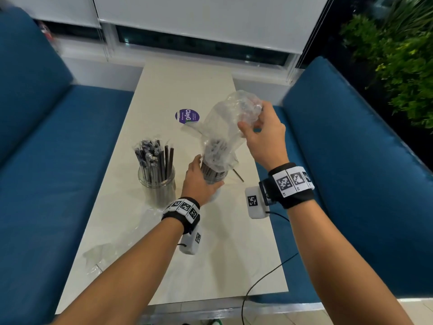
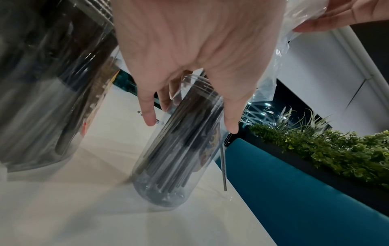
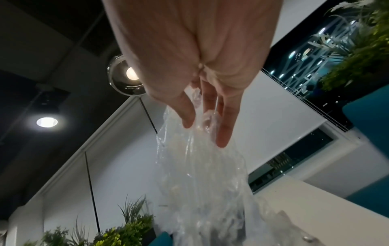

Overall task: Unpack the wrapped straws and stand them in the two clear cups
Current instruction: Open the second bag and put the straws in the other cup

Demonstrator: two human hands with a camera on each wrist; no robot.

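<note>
On the long cream-coloured table [image 1: 164, 90] between two blue upholstered benches [image 1: 351, 148] stand two clear plastic cups. The left clear cup [image 1: 157, 184] is packed with upright dark straws [image 1: 156, 158], some with crinkled wrapper ends showing at the top. The right clear cup [image 2: 176, 158] also holds a bundle of dark straws [image 2: 168, 163], and the left hand [image 1: 199, 181] cups its near side, fingers [image 2: 147, 114] spread and reaching down around the rim and wall; the wrist view shows them fairly straight rather than tightly closed. A crumpled transparent plastic bag [image 1: 225, 123] drapes over the straw tops in this cup and rises to the right hand [image 1: 262, 134], which is lifted above the table and has the bag's upper end bunched between thumb and curled fingers [image 3: 224, 133]. A single dark straw [image 1: 238, 175] lies on the table just right of that cup. A round purple sticker [image 1: 187, 115] sits farther back, and flat clear wrapping [image 1: 112, 249] lies near the left forearm.
</note>
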